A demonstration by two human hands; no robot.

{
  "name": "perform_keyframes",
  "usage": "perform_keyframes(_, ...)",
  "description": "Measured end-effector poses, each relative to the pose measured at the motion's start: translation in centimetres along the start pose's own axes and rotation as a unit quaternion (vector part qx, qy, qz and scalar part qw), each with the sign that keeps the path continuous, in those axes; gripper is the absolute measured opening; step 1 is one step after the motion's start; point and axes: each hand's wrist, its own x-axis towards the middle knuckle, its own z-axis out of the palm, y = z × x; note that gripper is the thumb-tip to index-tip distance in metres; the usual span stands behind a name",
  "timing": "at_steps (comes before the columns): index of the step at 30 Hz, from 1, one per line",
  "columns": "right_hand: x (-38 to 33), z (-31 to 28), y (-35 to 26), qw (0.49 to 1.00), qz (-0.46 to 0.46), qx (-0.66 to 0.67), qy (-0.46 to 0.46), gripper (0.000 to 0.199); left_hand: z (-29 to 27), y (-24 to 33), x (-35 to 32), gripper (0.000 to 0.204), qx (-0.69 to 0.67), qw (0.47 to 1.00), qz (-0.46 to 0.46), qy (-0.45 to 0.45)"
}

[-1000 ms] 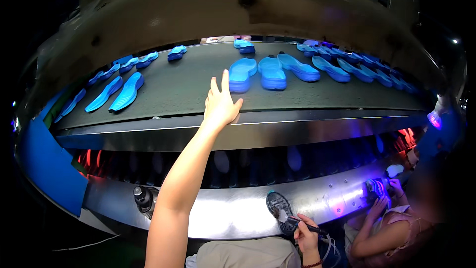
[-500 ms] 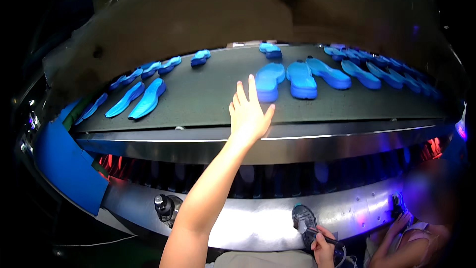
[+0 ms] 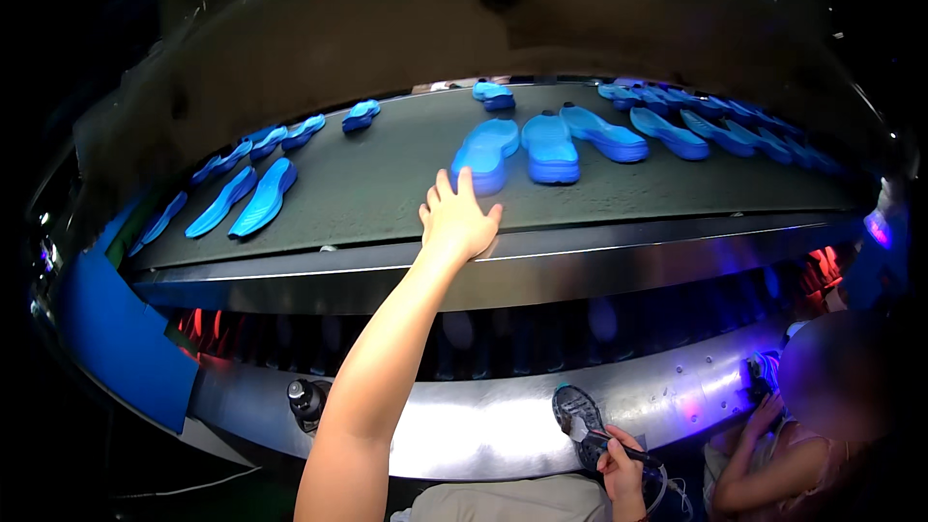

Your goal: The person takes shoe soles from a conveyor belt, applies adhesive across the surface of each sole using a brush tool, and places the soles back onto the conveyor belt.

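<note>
On the grey, matte belt point(image 3: 387, 184), left hand point(image 3: 456, 222) spreads open fingers point(image 3: 466, 184) touching a smooth blue sole point(image 3: 485, 153); right hand point(image 3: 619, 454) grips a dark tool point(image 3: 628, 447) beside a treaded shoe point(image 3: 578, 414).

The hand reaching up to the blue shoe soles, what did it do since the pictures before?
The left hand stretched further over the belt and its fingertips now reach the nearest blue sole; before, it was short of it. It has not gripped it. The right hand kept holding the dark shoe and a tool low down.
</note>
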Motion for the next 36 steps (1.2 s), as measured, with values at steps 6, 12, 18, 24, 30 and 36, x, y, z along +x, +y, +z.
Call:
perform_keyframes(6, -0.9, 0.5, -0.5, 1.000, 0.014, 0.016, -0.019, 0.030, 1.1, -1.6, -0.8, 0.031, -0.057, 0.947, 0.194, 0.250)
perform_keyframes(12, -1.2, -0.3, -2.2, 1.000, -0.018, 0.008, -0.008, 0.030, -1.6, -1.1, -6.6, 0.018, -0.337, 0.886, 0.161, 0.275)
perform_keyframes(18, -1.0, -0.2, -1.8, 0.999, -0.004, 0.034, -0.008, 0.030, -1.3, -3.7, -13.8, 0.033, -0.775, 0.607, -0.074, 0.160)
perform_keyframes(24, -0.9, -1.8, -2.3, 0.999, -0.028, 0.039, 0.001, 0.030, 2.5, -10.4, -21.6, 0.074, -0.865, 0.489, -0.069, -0.091)
perform_keyframes(30, -0.8, -2.2, -2.7, 0.999, -0.031, 0.035, 0.007, 0.026, 9.5, -10.0, -31.2, 0.068, -0.836, 0.318, -0.250, -0.371)
perform_keyframes(36, -1.3, -0.7, -2.7, 0.998, -0.012, 0.022, -0.062, 0.025, 11.9, -9.6, -36.6, 0.066, -0.745, 0.450, -0.381, -0.312)
